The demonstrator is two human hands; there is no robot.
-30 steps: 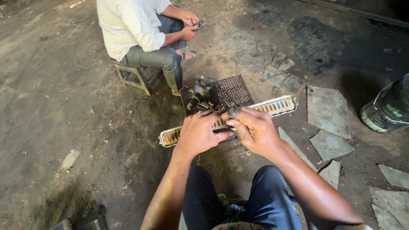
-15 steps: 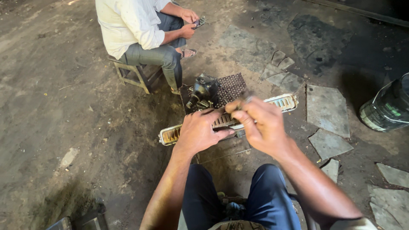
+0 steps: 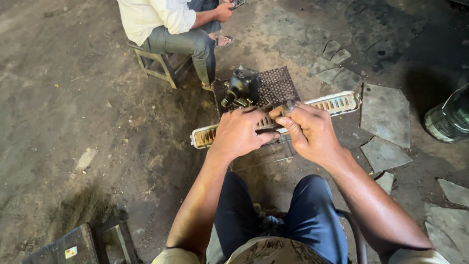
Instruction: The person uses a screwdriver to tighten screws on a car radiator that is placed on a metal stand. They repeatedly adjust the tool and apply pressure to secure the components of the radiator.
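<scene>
Small metal part (image 3: 288,105) in right hand (image 3: 312,134) fingertips.

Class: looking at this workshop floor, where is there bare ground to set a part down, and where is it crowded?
Bare ground lies left of the long slotted tray, out toward the wooden stool. It is crowded around the left hand and right hand, with the dark metal part and perforated plate behind them, and broken slabs to the right.

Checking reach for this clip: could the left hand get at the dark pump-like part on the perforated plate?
Probably yes: the dark pump-like part sits just beyond the left hand, with nothing between them.
</scene>
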